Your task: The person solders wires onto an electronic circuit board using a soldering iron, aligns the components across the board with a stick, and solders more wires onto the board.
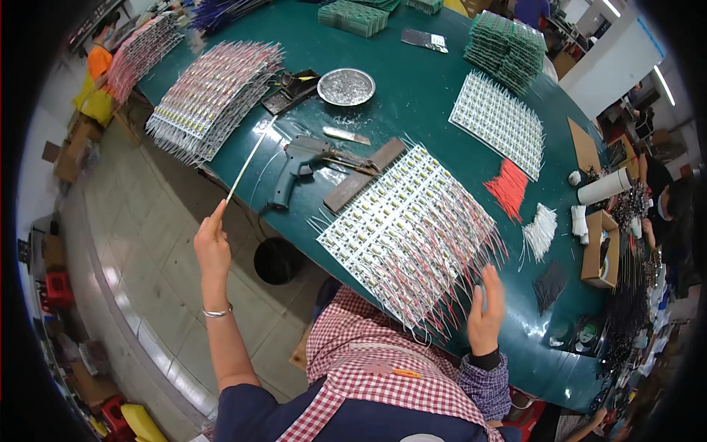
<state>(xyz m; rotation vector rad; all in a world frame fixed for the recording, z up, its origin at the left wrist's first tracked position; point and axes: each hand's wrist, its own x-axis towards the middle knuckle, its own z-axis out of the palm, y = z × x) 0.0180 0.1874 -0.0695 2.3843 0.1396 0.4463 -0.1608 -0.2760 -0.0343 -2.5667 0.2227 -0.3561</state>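
Note:
My left hand is raised past the table's near left edge, its fingers closed around a thin pale stick that slants up over the tabletop. My right hand has its fingers stretched out beside the right edge of a white circuit board panel. Red and white wires fan out over that side of the panel; whether the hand touches them I cannot tell. The panel's far left edge lies by a dark bar. Next to the bar, a grey-green pistol-shaped soldering gun lies on its side.
A round metal dish stands behind the soldering gun. Stacked wired panels sit at the left edge, another panel at the right. Red wires, white wires and a cardboard box lie rightward. A black bin stands below.

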